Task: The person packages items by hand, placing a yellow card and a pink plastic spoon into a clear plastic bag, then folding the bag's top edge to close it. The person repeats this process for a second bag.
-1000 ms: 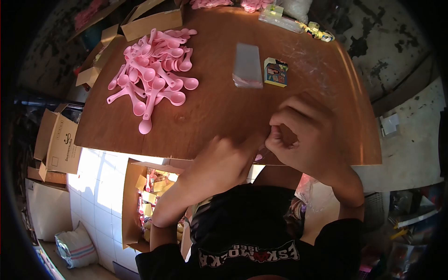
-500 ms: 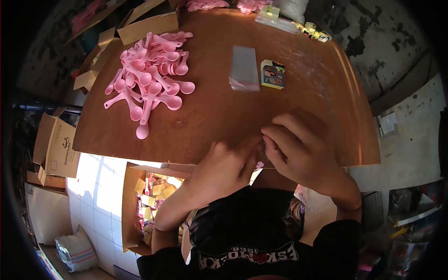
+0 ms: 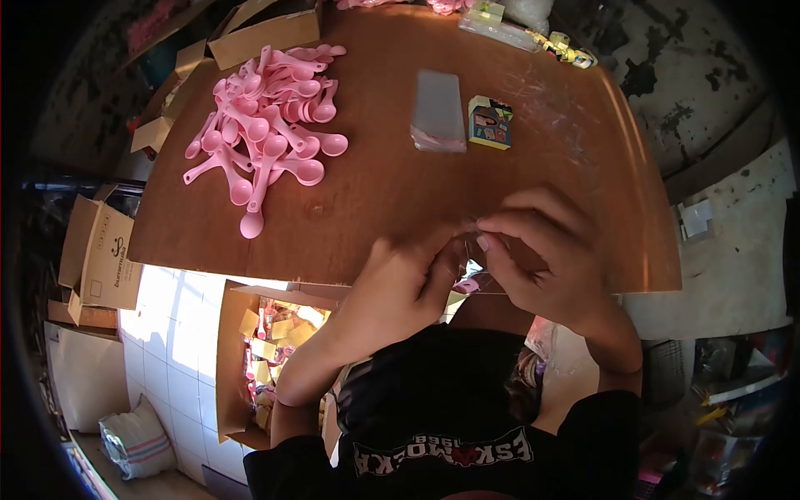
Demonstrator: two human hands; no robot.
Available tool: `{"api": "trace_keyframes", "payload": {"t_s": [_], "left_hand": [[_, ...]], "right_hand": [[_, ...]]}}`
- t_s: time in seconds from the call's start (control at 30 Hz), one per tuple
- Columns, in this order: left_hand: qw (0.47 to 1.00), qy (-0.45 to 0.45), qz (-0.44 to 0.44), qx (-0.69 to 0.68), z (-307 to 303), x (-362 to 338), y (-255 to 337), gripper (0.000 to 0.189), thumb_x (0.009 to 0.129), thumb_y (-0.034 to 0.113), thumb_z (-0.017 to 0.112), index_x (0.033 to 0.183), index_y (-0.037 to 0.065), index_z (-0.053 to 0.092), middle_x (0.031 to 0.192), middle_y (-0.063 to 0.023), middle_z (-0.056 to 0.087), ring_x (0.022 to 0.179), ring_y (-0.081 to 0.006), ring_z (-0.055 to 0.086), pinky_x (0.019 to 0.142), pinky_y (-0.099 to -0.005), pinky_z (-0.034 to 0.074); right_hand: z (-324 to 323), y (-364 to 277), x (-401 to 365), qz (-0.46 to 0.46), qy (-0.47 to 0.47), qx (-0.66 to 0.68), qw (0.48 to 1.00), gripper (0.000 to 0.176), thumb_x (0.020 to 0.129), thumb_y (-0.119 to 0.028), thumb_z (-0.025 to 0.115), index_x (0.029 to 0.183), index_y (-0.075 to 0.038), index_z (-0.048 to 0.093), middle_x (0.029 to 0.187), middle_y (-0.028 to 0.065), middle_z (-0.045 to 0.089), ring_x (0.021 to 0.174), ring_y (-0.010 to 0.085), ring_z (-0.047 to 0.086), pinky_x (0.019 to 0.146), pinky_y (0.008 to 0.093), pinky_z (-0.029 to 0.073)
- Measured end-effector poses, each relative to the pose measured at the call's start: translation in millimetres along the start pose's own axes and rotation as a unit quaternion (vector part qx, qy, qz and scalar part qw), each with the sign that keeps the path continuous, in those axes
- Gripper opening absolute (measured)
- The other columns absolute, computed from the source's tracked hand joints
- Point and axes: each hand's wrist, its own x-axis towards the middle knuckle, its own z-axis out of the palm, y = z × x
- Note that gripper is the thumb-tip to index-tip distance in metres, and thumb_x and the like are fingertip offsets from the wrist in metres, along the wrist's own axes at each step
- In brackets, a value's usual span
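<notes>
My left hand [image 3: 398,283] and my right hand [image 3: 546,258] meet over the near edge of the table [image 3: 375,200], fingers pinched. Between them is a clear plastic bag [image 3: 472,268], gripped at its upper part. Something pink [image 3: 467,285] shows in or behind the plastic; its shape is mostly hidden. Beyond the hands lie a stack of clear plastic bags [image 3: 438,108] and a small stack of printed cards [image 3: 490,123]. Left of these is a heap of pink measuring spoons [image 3: 267,137].
Below the table at left, an open carton [image 3: 233,375] holds packed items with yellow cards. Another carton [image 3: 108,258] stands farther left, near a white sack [image 3: 137,442]. Along the far edge are an open box [image 3: 267,37] and yellow-printed items [image 3: 562,50]. Loose clear plastic [image 3: 567,117] lies at right.
The fingertips have drawn slightly apart, and my right hand has turned a little. More of the clear plastic and the pink thing below now shows. The view has shifted slightly.
</notes>
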Motion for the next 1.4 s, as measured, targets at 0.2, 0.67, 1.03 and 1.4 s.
{"api": "trace_keyframes", "payload": {"t_s": [0.2,0.67,1.03,1.4], "left_hand": [[0.998,-0.006,0.037,0.056,0,-1,3,0.022,0.086,-0.002,0.053,0.106,-0.003,0.062,0.071,-0.0195,0.064,0.064,-0.0315,0.068,0.058,-0.0355,0.051],[0.982,-0.055,0.119,0.139,-9,-6,0,0.025,0.082,-0.004,0.055,0.106,-0.002,0.062,0.073,-0.0192,0.064,0.066,-0.0347,0.067,0.063,-0.0385,0.053],[0.999,0.037,-0.007,0.001,2,1,4,0.028,0.09,-0.001,0.054,0.118,0.001,0.058,0.075,-0.0123,0.068,0.069,-0.0176,0.071,0.059,-0.0275,0.051],[0.986,0.014,0.077,0.145,10,-1,3,0.017,0.087,0.004,0.057,0.103,0.0,0.053,0.066,-0.0174,0.062,0.054,-0.0391,0.061,0.05,-0.0477,0.051]], "right_hand": [[4,2,0,-0.064,-0.011,-0.102,0.993,0.018,0.07,-0.007,0.072,0.085,-0.005,0.064,0.084,0.005,0.056,0.067,0.0233,0.058,0.057,0.0346,0.048],[-1,7,6,0.073,0.011,0.07,0.995,0.013,0.064,0.006,0.065,0.075,-0.001,0.061,0.072,0.0058,0.058,0.066,0.0166,0.059,0.061,0.0266,0.048],[-36,20,26,0.067,-0.089,0.124,0.986,0.012,0.076,-0.003,0.071,0.087,-0.002,0.066,0.088,0.0065,0.062,0.079,0.0182,0.062,0.07,0.0289,0.05],[0,1,6,-0.047,-0.001,-0.123,0.991,0.021,0.064,-0.006,0.072,0.081,-0.006,0.061,0.079,0.0051,0.055,0.065,0.0236,0.057,0.057,0.0362,0.047]]}}
